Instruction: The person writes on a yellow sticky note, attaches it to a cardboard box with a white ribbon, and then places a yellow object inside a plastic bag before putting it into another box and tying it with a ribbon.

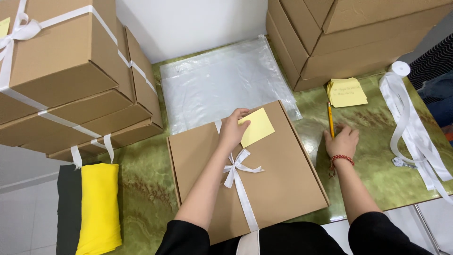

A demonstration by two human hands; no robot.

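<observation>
A flat brown cardboard box [278, 189] lies on the green marbled table [141, 189], tied with a white ribbon bow [238, 167]. My left hand [232, 130] presses a yellow sticky note [257, 126] onto the box's far side. My right hand [340, 141], with a red bead bracelet on the wrist, rests flat on the table right of the box, its fingers at a yellow pencil [330, 119].
Stacks of ribbon-tied brown boxes [61, 71] stand at the left, plain ones [349, 38] at the back right. Clear plastic bags [222, 85] lie behind the box. A yellow note pad [347, 92], a white ribbon roll [410, 113], and yellow folded cloth [96, 208] lie around.
</observation>
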